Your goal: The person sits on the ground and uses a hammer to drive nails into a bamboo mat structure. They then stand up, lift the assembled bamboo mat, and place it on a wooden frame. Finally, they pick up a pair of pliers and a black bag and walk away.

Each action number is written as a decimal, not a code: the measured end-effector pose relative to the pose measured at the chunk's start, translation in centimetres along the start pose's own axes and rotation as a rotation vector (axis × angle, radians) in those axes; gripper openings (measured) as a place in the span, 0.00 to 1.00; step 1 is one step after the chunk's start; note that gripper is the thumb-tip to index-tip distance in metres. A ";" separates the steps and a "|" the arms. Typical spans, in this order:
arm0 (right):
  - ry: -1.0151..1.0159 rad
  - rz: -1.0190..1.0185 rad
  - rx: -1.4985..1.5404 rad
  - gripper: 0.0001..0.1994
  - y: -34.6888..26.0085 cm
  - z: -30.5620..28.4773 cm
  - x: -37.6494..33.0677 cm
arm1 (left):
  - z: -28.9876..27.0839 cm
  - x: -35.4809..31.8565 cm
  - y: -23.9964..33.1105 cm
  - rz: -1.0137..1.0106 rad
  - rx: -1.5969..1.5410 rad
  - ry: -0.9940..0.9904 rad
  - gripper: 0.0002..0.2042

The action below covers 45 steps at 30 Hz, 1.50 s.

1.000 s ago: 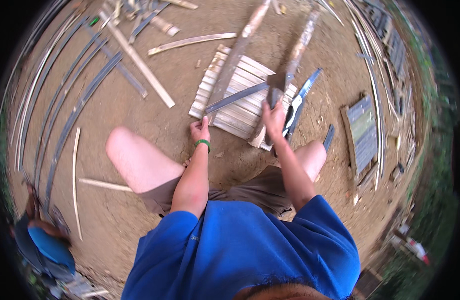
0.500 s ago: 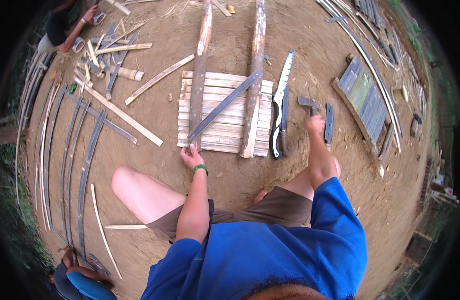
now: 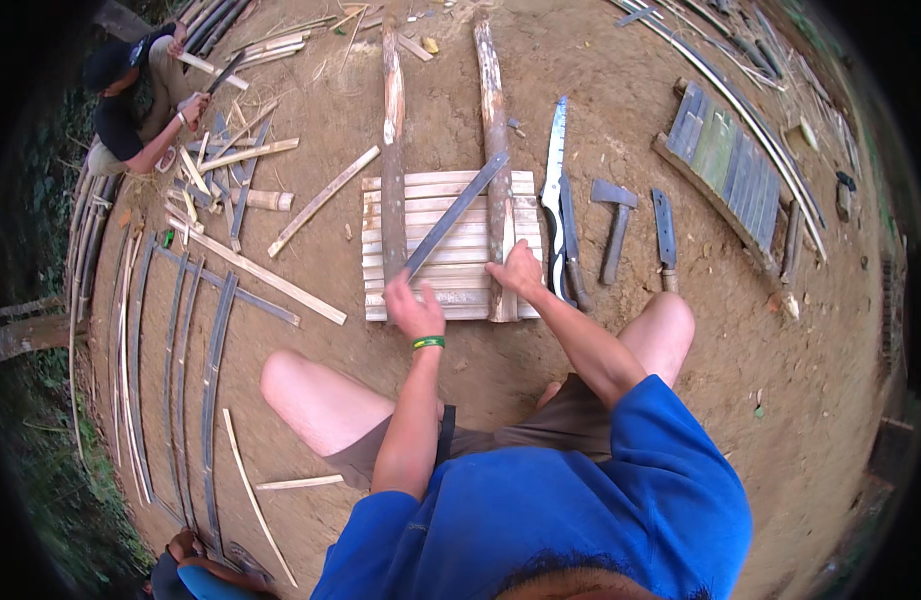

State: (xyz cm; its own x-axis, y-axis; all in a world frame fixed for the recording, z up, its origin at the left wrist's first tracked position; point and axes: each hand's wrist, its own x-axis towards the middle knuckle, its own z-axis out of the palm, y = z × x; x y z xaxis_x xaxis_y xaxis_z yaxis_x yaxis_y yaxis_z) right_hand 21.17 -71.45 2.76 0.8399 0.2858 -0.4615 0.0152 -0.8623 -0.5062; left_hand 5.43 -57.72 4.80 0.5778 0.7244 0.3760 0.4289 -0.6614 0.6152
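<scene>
A dark strip (image 3: 455,218) lies slantwise over two bark-covered poles on bare earth, its lower end at the fingertips of a worker's left hand (image 3: 416,310). Motion blurs that hand, so whether it grips the strip cannot be told. The right hand (image 3: 521,270) grasps the right pole (image 3: 499,215) near its lower end. Both poles rest on a panel of pale slats (image 3: 460,300); a saw (image 3: 553,198), hatchet (image 3: 616,222) and dark-bladed knife (image 3: 664,230) lie to the right.
</scene>
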 end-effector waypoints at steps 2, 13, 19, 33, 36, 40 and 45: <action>0.018 -0.058 0.061 0.42 -1.9 -1.4 -1.7 | -0.1 0.0 2.3 -0.102 -0.331 -0.449 0.24; -0.358 -0.297 0.665 0.20 -3.8 -5.3 -4.1 | -1.6 4.6 7.1 -0.253 -0.220 -0.834 0.58; -0.136 -0.383 0.829 0.20 -6.2 -10.0 -5.5 | -3.2 5.7 5.9 -0.333 -0.121 -0.772 0.29; -0.694 0.363 1.245 0.47 -16.6 -14.0 -21.6 | -28.9 29.8 21.2 -0.792 -1.188 -0.658 0.19; -0.717 0.471 1.709 0.44 -19.5 -19.0 -25.7 | -33.5 33.3 23.9 -0.724 -1.274 -0.595 0.20; -0.569 0.553 1.559 0.35 -24.7 -34.1 -33.7 | -39.5 34.2 29.7 -0.705 -1.211 -0.675 0.22; -0.312 0.424 1.458 0.27 -20.5 -43.3 -40.9 | -46.4 32.9 38.1 -0.939 -1.377 -0.710 0.23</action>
State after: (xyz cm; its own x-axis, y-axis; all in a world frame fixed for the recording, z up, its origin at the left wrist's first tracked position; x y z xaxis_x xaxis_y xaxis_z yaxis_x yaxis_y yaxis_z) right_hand 10.01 -83.54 63.53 0.5007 0.3673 -0.7839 -0.8653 0.1878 -0.4647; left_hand 8.59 -50.05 72.78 0.8213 0.2660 -0.5047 0.1449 0.7583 0.6356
